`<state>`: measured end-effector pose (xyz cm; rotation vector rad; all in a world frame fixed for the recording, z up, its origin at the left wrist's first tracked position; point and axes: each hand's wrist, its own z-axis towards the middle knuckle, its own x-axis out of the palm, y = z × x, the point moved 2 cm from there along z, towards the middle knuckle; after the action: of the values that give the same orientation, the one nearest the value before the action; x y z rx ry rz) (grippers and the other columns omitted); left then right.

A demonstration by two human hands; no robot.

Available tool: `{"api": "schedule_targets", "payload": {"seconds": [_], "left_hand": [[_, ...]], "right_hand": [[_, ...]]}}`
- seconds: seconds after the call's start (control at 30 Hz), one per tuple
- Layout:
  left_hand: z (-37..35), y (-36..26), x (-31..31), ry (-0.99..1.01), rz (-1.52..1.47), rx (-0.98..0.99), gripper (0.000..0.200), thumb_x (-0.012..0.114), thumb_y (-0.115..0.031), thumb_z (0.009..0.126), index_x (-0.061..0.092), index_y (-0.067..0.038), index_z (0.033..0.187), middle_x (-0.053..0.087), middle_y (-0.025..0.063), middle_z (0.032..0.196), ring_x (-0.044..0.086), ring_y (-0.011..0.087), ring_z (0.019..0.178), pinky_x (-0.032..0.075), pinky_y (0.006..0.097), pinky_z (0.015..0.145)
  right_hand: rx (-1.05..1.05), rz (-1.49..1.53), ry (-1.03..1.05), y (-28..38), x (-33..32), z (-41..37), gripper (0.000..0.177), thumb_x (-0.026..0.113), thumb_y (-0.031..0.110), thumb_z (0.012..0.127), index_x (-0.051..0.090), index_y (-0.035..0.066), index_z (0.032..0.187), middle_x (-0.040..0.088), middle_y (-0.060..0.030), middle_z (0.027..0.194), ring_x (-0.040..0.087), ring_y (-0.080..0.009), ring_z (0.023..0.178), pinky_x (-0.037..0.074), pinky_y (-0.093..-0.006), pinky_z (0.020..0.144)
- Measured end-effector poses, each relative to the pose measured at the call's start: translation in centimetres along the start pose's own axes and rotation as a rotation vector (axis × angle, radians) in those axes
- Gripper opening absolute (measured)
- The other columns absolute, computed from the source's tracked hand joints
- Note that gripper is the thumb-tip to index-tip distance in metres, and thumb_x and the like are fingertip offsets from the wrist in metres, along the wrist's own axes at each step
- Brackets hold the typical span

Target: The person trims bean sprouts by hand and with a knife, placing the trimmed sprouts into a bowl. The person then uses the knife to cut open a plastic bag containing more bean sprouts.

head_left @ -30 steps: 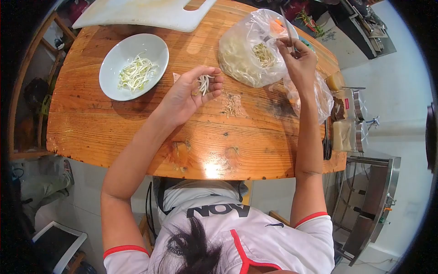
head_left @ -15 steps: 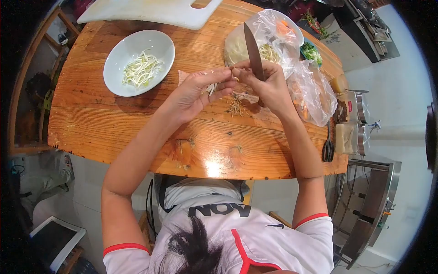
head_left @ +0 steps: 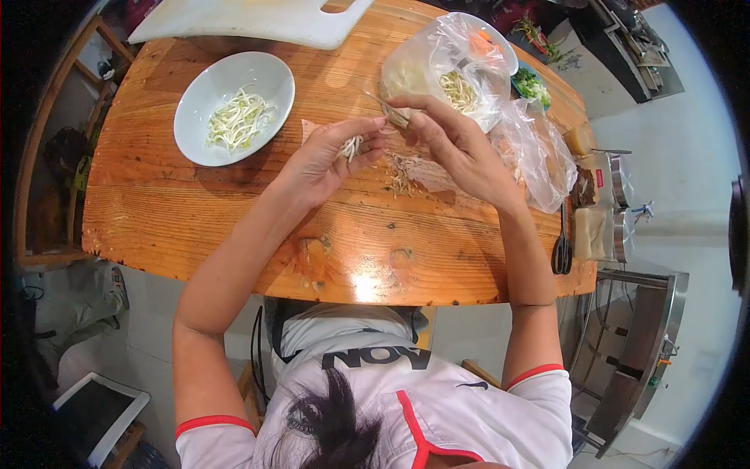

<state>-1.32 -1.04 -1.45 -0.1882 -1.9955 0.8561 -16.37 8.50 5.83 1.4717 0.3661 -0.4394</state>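
Note:
Several white bean sprouts [head_left: 351, 148] are held in the curled fingers of my left hand [head_left: 326, 156]. My right hand [head_left: 461, 152] grips a knife [head_left: 395, 116], whose blade is now seen nearly edge-on and points left by my left fingertips; its handle is hidden by the hand. The fingertips of both hands are close together above the wooden table [head_left: 344, 234]. A small heap of brownish trimmings [head_left: 403, 179] lies below them. To the left, a white bowl [head_left: 279, 109] holds a pile of sprouts [head_left: 239, 119].
Clear plastic bags [head_left: 539, 152] with food lie at the right, one holding more sprouts [head_left: 458, 91]. Behind them is a bowl of chopped greens [head_left: 531, 87]. Black scissors [head_left: 562, 252] rest near the right edge. A white cutting board [head_left: 258, 22] is at the back left.
The knife has turned from upright, blade broadside, to pointing left and nearly edge-on. My hands have moved slightly apart, and my left hand has shifted a little left.

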Motion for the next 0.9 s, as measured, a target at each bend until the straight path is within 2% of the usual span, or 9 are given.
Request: {"api": "schedule_targets", "payload": {"seconds": [0.1, 0.2, 0.7, 0.8, 0.9], "left_hand": [[-0.1, -0.1, 0.1, -0.009, -0.014, -0.002, 0.022, 0.067, -0.014, 0.083, 0.062, -0.002, 0.101, 0.065, 0.0041, 0.091, 0.063, 0.0098, 0.082, 0.055, 0.0222, 0.074], [0.0, -0.1, 0.1, -0.001, 0.0, 0.012, 0.02, 0.067, -0.014, 0.083, 0.062, -0.003, 0.099, 0.066, 0.0036, 0.089, 0.063, 0.0098, 0.08, 0.055, 0.0216, 0.072], [-0.1, 0.1, 0.2, 0.006, 0.02, -0.03, 0.017, 0.065, -0.011, 0.084, 0.061, -0.002, 0.098, 0.064, 0.0027, 0.085, 0.062, 0.0087, 0.075, 0.054, 0.0189, 0.069], [0.0, 0.4, 0.1, 0.041, 0.049, -0.027, 0.018, 0.065, -0.012, 0.084, 0.061, -0.002, 0.099, 0.064, 0.0022, 0.086, 0.062, 0.0085, 0.076, 0.054, 0.0195, 0.07], [-0.1, 0.3, 0.2, 0.082, 0.081, -0.02, 0.019, 0.065, -0.014, 0.084, 0.061, -0.002, 0.099, 0.064, 0.0022, 0.088, 0.062, 0.0086, 0.081, 0.054, 0.0201, 0.074]], "right_hand": [[-0.127, -0.083, -0.018, -1.1, 0.3, 0.3, 0.035, 0.045, 0.028, 0.098, 0.054, 0.005, 0.123, 0.056, -0.0016, 0.086, 0.05, -0.0083, 0.074, 0.044, -0.0232, 0.067], [-0.039, -0.032, -0.028, -0.5, 0.4, 0.2, 0.032, 0.05, 0.025, 0.095, 0.056, 0.004, 0.118, 0.064, -0.0135, 0.095, 0.062, -0.0172, 0.08, 0.049, -0.0309, 0.074], [-0.033, -0.127, -0.052, -0.5, 0.5, 0.2, 0.025, 0.054, 0.024, 0.093, 0.057, 0.003, 0.106, 0.061, -0.0129, 0.081, 0.057, -0.0198, 0.07, 0.046, -0.0329, 0.068], [-0.05, -0.089, -0.057, -1.1, 0.7, 0.2, 0.024, 0.054, 0.024, 0.093, 0.057, 0.002, 0.102, 0.06, -0.0122, 0.079, 0.056, -0.0174, 0.07, 0.045, -0.0318, 0.067], [-0.049, -0.051, -0.017, -1.5, 0.7, 0.3, 0.025, 0.049, 0.025, 0.097, 0.055, 0.001, 0.103, 0.052, 0.0005, 0.073, 0.048, -0.0056, 0.07, 0.04, -0.021, 0.06]]}}
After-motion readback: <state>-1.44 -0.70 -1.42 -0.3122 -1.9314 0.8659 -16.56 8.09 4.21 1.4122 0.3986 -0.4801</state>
